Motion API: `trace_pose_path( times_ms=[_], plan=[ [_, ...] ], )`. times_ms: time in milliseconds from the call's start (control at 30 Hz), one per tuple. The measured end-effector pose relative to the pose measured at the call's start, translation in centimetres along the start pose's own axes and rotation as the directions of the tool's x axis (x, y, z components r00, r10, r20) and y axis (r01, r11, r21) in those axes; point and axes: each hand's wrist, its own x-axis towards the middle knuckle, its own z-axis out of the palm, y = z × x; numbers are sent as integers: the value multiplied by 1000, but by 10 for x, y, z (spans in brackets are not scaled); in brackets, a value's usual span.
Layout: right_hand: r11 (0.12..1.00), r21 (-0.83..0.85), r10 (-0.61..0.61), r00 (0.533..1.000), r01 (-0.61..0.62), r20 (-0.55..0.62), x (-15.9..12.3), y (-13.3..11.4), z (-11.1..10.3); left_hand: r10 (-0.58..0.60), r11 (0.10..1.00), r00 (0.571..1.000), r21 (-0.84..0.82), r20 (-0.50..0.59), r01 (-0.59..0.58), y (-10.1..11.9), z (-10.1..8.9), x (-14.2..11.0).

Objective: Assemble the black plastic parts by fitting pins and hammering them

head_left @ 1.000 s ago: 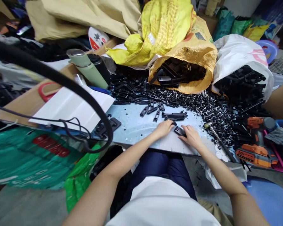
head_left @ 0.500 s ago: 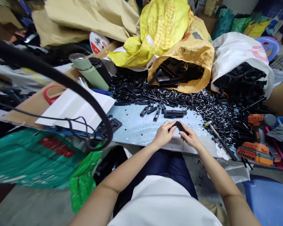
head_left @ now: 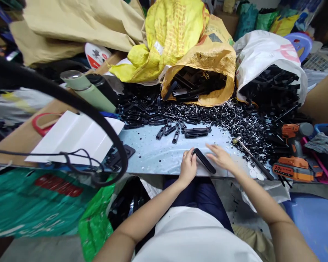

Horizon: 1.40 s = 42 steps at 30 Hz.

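My left hand (head_left: 187,167) is closed on one end of a long black plastic part (head_left: 205,161), which slants down to the right above the pale blue table top (head_left: 153,153). My right hand (head_left: 221,156) hovers just right of that part with its fingers spread and nothing in them. Beyond the hands lie loose black plastic pieces (head_left: 180,131) and a wide spread of small black pins (head_left: 235,118).
An orange sack (head_left: 207,54) and a white bag (head_left: 265,54) full of black parts stand at the back. A hammer (head_left: 251,156) and an orange cordless drill (head_left: 295,153) lie right. A green flask (head_left: 87,91), white paper (head_left: 73,134) and black cable (head_left: 71,102) are left.
Both hands held the black part together half a second ago. Now my right hand has let go and opened, and my left hand alone holds the part lower, near the table edge.
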Motion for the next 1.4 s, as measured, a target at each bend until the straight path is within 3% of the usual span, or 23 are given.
trace_pose_path(
  times_ms=[33,100,167,233,300,400,567,700,767,833,933,1033,1100,1233,1400],
  plan=[
    [993,-117,23,999,-29,-50,6,14,-16,5,996,999,89,40,-9,-2,0,-1],
    [946,-286,97,975,-152,-199,19,45,-52,98,955,976,257,192,-146,-2,-1,2],
    [862,-385,190,915,-329,-356,35,74,-87,197,880,883,320,427,-352,2,-4,11],
    [760,-450,263,856,-468,-446,52,96,-115,212,819,781,329,587,-470,9,-6,21],
    [668,-506,310,822,-546,-479,68,113,-136,185,794,750,352,635,-495,15,-8,26],
    [582,-587,343,824,-563,-452,87,131,-154,169,788,784,395,597,-471,18,-12,25],
    [554,-680,349,876,-480,-333,102,156,-162,159,771,839,466,520,-435,11,-16,18],
    [517,-774,206,931,-365,-301,95,152,-165,91,755,873,539,479,-374,4,-17,16],
    [492,-816,88,950,-303,-299,87,133,-163,63,751,878,557,475,-355,3,-16,16],
    [490,-844,-7,968,-217,-253,74,105,-155,87,765,856,516,510,-385,4,-14,16],
    [578,-816,-24,1000,19,5,42,55,-125,158,795,776,388,610,-467,9,-9,19],
    [715,-667,45,938,210,344,-1,13,-81,144,814,744,349,653,-464,15,-6,25],
    [737,-605,13,888,302,459,-27,-3,-53,131,825,751,349,648,-444,16,-6,29],
    [721,-583,-47,866,374,497,-49,-14,-18,158,830,729,310,666,-464,17,-9,31],
    [752,-612,74,890,247,450,-47,-13,-8,198,834,712,266,673,-483,16,-11,31]
  ],
)
